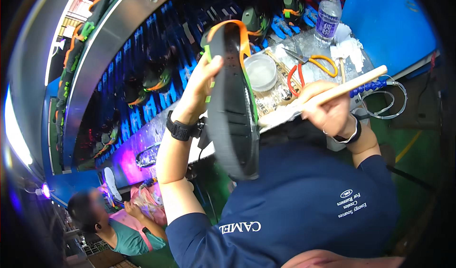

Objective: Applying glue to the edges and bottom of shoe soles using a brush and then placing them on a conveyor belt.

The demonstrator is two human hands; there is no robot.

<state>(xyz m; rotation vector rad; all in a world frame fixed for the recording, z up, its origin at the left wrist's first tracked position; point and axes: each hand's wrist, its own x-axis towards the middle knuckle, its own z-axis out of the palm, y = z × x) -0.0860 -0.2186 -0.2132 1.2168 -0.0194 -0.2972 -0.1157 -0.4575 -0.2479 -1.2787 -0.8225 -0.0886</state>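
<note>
My left hand (203,80) grips a black shoe (232,97) with orange and green trim around its opening. The shoe stands lengthwise in front of me, its black underside turned to the right; its lower end is slightly blurred. My right hand (327,107) is closed around the pale wooden handle of a brush (363,80). The whitish brush head points left, close to the edge of the shoe; whether the bristles touch it I cannot tell. Behind the brush stands a round clear tub (261,72) with whitish contents.
Yellow-handled scissors (324,65) and a red-handled tool (295,80) lie beyond my right hand. A capped water bottle (328,17) stands near crumpled white cloth (349,49). Shoes sit on a blue-slatted conveyor (149,107). At lower left another person (126,230) holds a pale sole (111,183).
</note>
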